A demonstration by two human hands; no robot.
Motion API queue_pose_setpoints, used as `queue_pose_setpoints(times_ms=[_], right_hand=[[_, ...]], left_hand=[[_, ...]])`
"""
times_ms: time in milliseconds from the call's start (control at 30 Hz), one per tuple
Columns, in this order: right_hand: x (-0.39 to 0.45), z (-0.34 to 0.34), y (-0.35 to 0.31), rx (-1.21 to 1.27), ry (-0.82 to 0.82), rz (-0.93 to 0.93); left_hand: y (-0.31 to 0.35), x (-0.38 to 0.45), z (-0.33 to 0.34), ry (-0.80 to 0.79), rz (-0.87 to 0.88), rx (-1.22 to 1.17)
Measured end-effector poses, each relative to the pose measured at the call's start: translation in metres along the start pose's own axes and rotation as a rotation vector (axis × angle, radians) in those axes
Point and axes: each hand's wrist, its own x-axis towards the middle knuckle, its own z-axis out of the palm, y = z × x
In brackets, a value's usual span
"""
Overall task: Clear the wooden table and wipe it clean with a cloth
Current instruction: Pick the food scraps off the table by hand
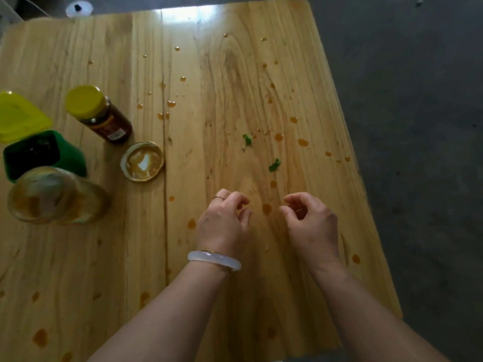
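Observation:
The wooden table (209,74) is spotted with several orange-brown drops, and two green scraps (274,165) lie right of the middle. My left hand (224,223) and my right hand (311,223) hover side by side over the near middle of the table. The fingers of both hang loosely curled and hold nothing. At the left stand a dark jar with a yellow lid (99,113), a smeared loose lid (142,162) lying upturned, a clear glass jar (52,195), a green container (44,154) and a yellow lid (18,117). No cloth is in view.
Grey floor (418,126) lies beyond the table's right edge. A white round object (79,8) sits on the floor past the far left corner.

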Motion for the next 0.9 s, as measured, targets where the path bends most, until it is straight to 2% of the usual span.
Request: queue_pose_setpoints(times_ms=[133,367,667,767,900], right_hand=[[0.039,-0.002,-0.006,-0.013,-0.002,-0.043],[0.086,0.005,-0.026,-0.144,-0.043,-0.076],[0.089,0.013,-0.022,-0.162,-0.054,-0.061],[0.089,0.011,-0.021,-0.116,-0.053,-0.059],[0.091,0.011,-0.026,-0.004,-0.060,-0.108]], left_hand=[[0.015,0.045,0.003,0.051,-0.024,0.023],[0.030,0.103,0.004,0.052,-0.051,0.103],[0.031,0.120,0.007,0.039,-0.085,0.123],[0.022,0.108,0.003,0.133,-0.089,0.041],[-0.003,0.091,-0.008,0.321,-0.220,-0.145]])
